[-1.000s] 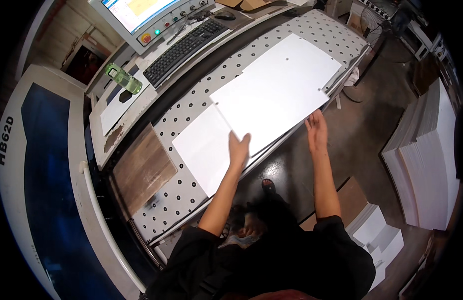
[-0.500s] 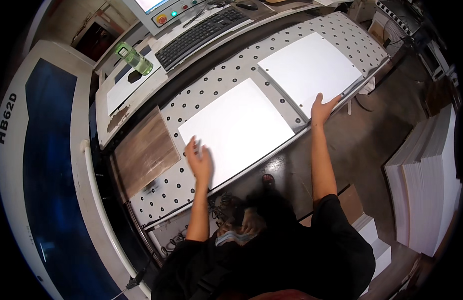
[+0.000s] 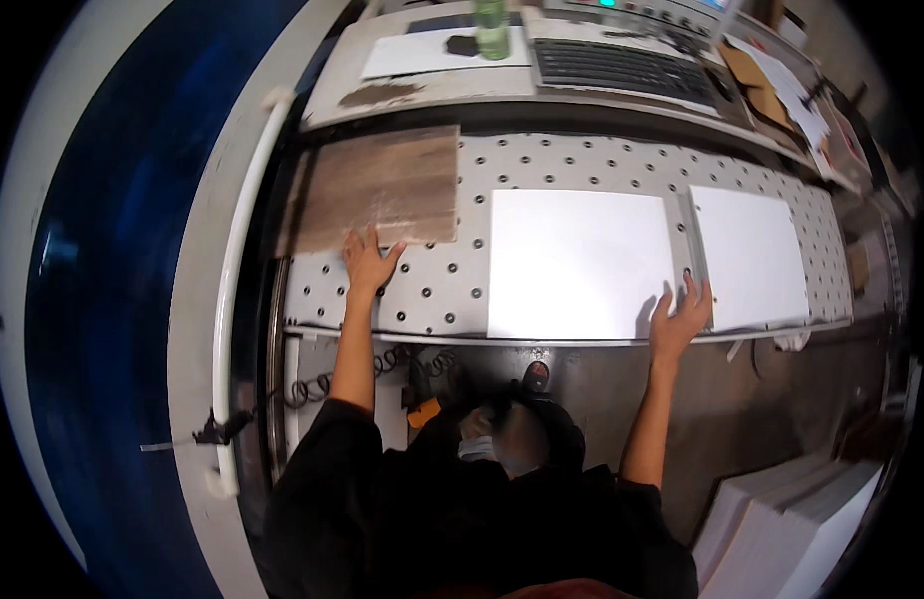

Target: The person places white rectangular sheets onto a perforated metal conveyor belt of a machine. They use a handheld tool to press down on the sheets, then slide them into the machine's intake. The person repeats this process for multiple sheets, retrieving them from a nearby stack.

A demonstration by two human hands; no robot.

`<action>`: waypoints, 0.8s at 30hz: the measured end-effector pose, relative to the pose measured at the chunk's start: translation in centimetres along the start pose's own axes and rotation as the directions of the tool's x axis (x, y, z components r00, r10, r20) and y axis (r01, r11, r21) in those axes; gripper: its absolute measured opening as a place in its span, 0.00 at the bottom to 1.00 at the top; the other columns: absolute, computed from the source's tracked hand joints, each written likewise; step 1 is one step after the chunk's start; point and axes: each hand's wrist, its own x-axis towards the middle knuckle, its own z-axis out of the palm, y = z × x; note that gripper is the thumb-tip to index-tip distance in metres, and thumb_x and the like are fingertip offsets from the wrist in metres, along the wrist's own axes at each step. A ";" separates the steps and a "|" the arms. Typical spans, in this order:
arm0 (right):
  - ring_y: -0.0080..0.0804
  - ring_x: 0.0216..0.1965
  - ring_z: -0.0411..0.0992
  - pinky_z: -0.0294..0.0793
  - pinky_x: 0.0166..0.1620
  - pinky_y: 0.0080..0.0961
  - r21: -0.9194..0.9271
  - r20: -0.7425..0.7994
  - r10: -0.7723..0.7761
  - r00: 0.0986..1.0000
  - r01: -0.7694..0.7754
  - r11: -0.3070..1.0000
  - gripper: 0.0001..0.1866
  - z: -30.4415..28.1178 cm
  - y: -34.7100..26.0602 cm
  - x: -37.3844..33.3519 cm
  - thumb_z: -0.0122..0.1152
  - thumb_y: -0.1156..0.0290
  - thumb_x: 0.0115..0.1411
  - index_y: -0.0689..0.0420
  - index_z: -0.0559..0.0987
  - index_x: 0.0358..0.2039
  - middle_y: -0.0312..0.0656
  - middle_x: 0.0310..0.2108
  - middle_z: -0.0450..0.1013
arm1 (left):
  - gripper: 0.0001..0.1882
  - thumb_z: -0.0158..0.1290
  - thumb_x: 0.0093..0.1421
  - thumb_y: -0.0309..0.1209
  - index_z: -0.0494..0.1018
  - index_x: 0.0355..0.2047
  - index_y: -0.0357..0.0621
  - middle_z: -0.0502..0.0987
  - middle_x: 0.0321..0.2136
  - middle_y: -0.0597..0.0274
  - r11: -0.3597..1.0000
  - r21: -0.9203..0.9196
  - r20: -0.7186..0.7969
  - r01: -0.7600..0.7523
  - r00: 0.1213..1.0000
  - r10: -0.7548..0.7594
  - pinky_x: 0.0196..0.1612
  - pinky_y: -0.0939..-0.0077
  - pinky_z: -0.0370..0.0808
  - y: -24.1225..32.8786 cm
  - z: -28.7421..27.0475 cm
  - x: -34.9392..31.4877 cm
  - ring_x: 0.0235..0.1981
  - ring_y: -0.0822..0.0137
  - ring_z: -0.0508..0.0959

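At the near edge of a brown wood-grain board [image 3: 397,185], my left hand [image 3: 370,264] lies with its fingers spread, the fingertips touching the board. A white panel [image 3: 577,265] lies flat in the middle of the perforated table [image 3: 432,285]. To its right, past a narrow gap, rests a second white group of panels [image 3: 751,260], seemingly a low stack. My right hand [image 3: 682,321] is over the gap, fingers apart, between the middle panel's right edge and the stack's left edge. Whether its fingertips touch either one I cannot tell.
Behind the table a shelf carries a black keyboard [image 3: 627,70] and a green bottle [image 3: 492,30]. A large blue and white machine [image 3: 113,250] with a white rail [image 3: 244,260] stands on the left. Stacked white boards [image 3: 781,529] stand on the floor at lower right. A coiled hose [image 3: 312,387] hangs under the table.
The view has turned toward the left. My left hand has gone from the middle panel's left side to the wood-grain board. My right hand has shifted from the right stack's near edge to the gap.
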 end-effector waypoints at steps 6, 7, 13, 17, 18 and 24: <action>0.56 0.62 0.62 0.60 0.64 0.52 -0.184 0.156 0.164 0.974 -0.135 0.974 0.29 3.5 0.0 -2.2 0.59 0.60 0.62 0.56 0.73 0.62 0.55 0.61 0.67 | 0.57 0.51 0.56 0.73 0.54 0.74 0.46 0.46 0.72 0.27 0.999 0.028 0.009 0.037 0.999 -0.037 0.74 0.47 0.45 -5.2 -2.1 0.8 0.75 0.37 0.44; 0.55 0.61 0.63 0.60 0.64 0.51 -0.196 0.151 0.166 0.974 -0.135 0.971 0.28 3.6 -0.2 -2.4 0.59 0.60 0.62 0.56 0.73 0.62 0.54 0.61 0.67 | 0.57 0.51 0.55 0.73 0.54 0.74 0.46 0.46 0.72 0.27 0.999 0.031 0.012 0.040 0.999 -0.041 0.74 0.48 0.46 -6.5 -2.5 1.0 0.75 0.37 0.44; 0.54 0.58 0.67 0.65 0.61 0.50 -0.263 0.095 0.152 0.984 -0.123 0.957 0.25 3.9 -1.0 -2.4 0.58 0.59 0.63 0.54 0.76 0.59 0.51 0.57 0.72 | 0.57 0.54 0.54 0.71 0.55 0.73 0.46 0.47 0.72 0.29 0.999 0.004 0.032 0.042 0.999 -0.042 0.73 0.49 0.48 -11.9 -4.5 2.6 0.75 0.39 0.46; 0.54 0.55 0.69 0.66 0.59 0.50 -0.256 0.086 0.070 0.994 -0.046 0.965 0.24 3.7 -0.8 -2.2 0.60 0.59 0.62 0.55 0.77 0.57 0.51 0.55 0.73 | 0.55 0.57 0.54 0.69 0.57 0.72 0.47 0.48 0.72 0.30 0.997 -0.065 -0.008 0.029 1.000 -0.030 0.73 0.50 0.50 -11.8 -4.2 2.6 0.75 0.39 0.47; 0.54 0.54 0.70 0.67 0.58 0.49 -0.249 0.082 0.043 0.996 -0.021 0.968 0.24 3.7 -0.8 -2.3 0.60 0.59 0.62 0.55 0.78 0.57 0.51 0.54 0.74 | 0.53 0.58 0.55 0.66 0.58 0.72 0.47 0.49 0.72 0.30 0.997 -0.076 -0.066 0.023 0.997 -0.028 0.73 0.49 0.50 -11.9 -4.0 2.3 0.74 0.39 0.48; 0.55 0.52 0.70 0.68 0.56 0.49 -0.083 0.203 -0.052 0.978 0.070 0.994 0.26 5.2 -1.1 0.1 0.63 0.59 0.60 0.57 0.77 0.56 0.54 0.52 0.73 | 0.38 0.60 0.62 0.48 0.63 0.69 0.46 0.57 0.68 0.30 0.985 -0.115 -0.426 -0.130 0.902 0.069 0.71 0.43 0.52 -8.7 1.0 -3.1 0.70 0.35 0.56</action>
